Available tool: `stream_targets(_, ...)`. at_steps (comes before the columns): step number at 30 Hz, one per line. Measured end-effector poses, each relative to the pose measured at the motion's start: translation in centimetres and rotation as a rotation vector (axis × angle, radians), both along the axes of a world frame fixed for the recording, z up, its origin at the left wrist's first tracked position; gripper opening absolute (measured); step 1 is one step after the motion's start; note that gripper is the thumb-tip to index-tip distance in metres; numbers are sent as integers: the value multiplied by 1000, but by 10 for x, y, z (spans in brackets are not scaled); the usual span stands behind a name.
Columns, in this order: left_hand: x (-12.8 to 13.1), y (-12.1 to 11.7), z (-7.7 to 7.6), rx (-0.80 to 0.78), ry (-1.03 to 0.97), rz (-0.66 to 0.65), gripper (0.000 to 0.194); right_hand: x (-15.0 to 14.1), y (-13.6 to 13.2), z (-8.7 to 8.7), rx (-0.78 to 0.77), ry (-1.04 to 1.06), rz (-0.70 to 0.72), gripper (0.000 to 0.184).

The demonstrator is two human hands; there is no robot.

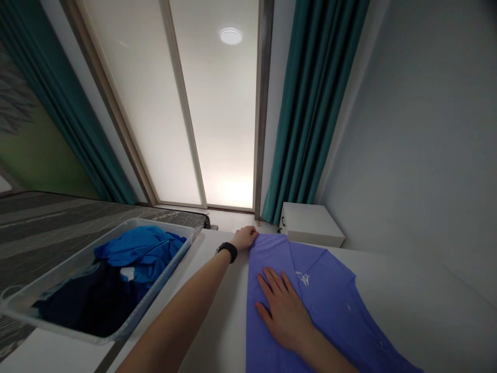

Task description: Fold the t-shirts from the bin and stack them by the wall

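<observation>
**Pressing a purple polo shirt (334,290) flat on a white counter (407,295)**

The shirt lies spread on the counter, its collar end pointing away from the person and one side folded inward in a long diagonal. A small white logo (303,278) sits just beside the fold. The right hand (283,311) rests on the shirt, its grip open, palm down and fingers spread across the folded part. The left hand (245,239) is at the shirt's far edge, fingers curled against the cloth. Whether that grip is closed on the fabric, I cannot tell. A black watch (228,252) circles the left wrist.

Left of the shirt, a translucent plastic bin (163,226) stands near the counter's edge, holding a crumpled blue garment (140,248) and a dark navy one (89,305). Further left of the shirt lies a bed (58,223) with a grey striped cover. Beyond the shirt stand a white cabinet (310,225), teal curtains (314,103) and a frosted glass door (135,103) — its panels bright.
</observation>
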State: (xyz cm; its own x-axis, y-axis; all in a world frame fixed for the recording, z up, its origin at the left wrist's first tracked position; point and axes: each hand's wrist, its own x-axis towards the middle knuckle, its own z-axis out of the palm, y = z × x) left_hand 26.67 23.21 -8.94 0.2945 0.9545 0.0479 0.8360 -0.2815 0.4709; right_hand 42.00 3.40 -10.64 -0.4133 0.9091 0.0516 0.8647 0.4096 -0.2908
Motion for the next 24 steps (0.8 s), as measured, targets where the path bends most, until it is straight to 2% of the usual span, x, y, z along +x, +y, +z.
stream_targets(8, -9, 8, -2, 94, 70, -67, 20, 1, -3, -1, 13, -1, 11, 61)
stream_targets(14, -13, 3, -1, 147, 49, -16, 22, 1, -4, -1, -8, 8, 17, 62)
stream_targets(18, -13, -27, 8, 249, 32, -19, 32, 3, -1, 1, 22, 6, -11, 59)
stream_targets(21, -9, -63, 11, 307, 49, -214, 38, 9, 9, 6, 64, -51, -113, 55)
stream_targets(22, -8, -74, 9, 336, 75, -323, 40, 12, 14, 9, 68, -80, -152, 55)
stream_targets(24, -4, -93, 3, 365, 120, -422, 45, 18, 23, 12, 71, -124, -200, 57)
